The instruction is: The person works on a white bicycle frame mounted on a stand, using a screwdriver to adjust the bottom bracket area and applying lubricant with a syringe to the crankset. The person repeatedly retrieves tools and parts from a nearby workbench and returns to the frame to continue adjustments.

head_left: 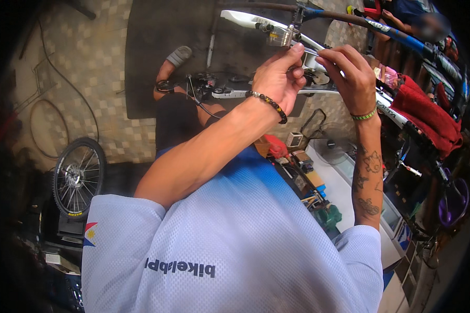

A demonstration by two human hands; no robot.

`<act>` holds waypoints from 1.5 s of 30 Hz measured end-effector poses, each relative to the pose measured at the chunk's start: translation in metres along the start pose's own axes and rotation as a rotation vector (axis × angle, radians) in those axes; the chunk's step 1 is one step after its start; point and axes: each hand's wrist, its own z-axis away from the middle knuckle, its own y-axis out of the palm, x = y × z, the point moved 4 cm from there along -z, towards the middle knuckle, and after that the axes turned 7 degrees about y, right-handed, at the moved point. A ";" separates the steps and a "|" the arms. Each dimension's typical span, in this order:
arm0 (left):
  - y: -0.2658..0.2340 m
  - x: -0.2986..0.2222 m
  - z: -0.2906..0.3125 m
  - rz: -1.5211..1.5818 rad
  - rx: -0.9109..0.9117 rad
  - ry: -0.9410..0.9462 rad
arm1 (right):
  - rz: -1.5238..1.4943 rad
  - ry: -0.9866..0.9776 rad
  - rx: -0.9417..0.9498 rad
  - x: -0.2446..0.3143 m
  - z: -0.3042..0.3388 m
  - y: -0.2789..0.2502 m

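Note:
My left hand [279, 78], with a beaded bracelet at the wrist, is closed in a pinch with the thumb and forefinger raised. Facing it, my right hand [352, 73] pinches a small thin pale piece [310, 51] that spans the gap toward the left fingertips. Its kind is too small to make out. Both hands are above a white bicycle frame [230, 94]. Just beyond the left fingertips is a silver metal clamp-like part [280, 37] by the frame tube. A round metal part [317, 77] shows below, between the hands.
A red towel [420, 115] drapes over the frame at right. A blue-and-black bike frame [397, 35] crosses the upper right, near another person [428, 23]. Tools and boxes [303, 161] lie beside a white glass-topped case [331, 182]. A bicycle wheel [78, 177] stands at left.

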 end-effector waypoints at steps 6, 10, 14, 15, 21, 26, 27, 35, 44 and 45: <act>-0.018 -0.032 0.043 -0.278 0.010 -0.100 | -0.787 0.602 0.023 -0.021 0.025 0.040; -0.036 -0.085 0.086 -0.438 0.053 -0.150 | -1.626 0.831 -0.059 -0.004 0.037 0.070; -0.048 -0.155 0.106 -0.499 -0.034 -0.062 | -2.272 0.719 -0.261 0.010 0.047 0.117; -0.048 -0.172 0.106 -0.524 -0.085 -0.025 | -2.271 0.670 -0.373 0.014 0.049 0.126; -0.024 -0.230 0.094 -0.636 -0.128 0.075 | -1.965 0.833 -0.560 0.018 0.029 0.116; -0.005 -0.237 0.080 -0.685 -0.088 0.046 | -2.882 0.509 -0.522 0.041 0.041 0.141; -0.002 -0.237 0.077 -0.687 -0.080 0.029 | -2.976 0.136 -0.502 0.045 0.044 0.156; 0.009 -0.251 0.065 -0.726 -0.066 -0.032 | -2.796 0.198 -0.716 0.059 0.033 0.162; 0.020 -0.263 0.048 -0.748 -0.069 -0.059 | -2.202 0.750 -0.707 0.037 0.025 0.132; 0.020 -0.264 0.046 -0.743 -0.060 -0.061 | -2.181 0.845 -0.689 0.036 0.024 0.127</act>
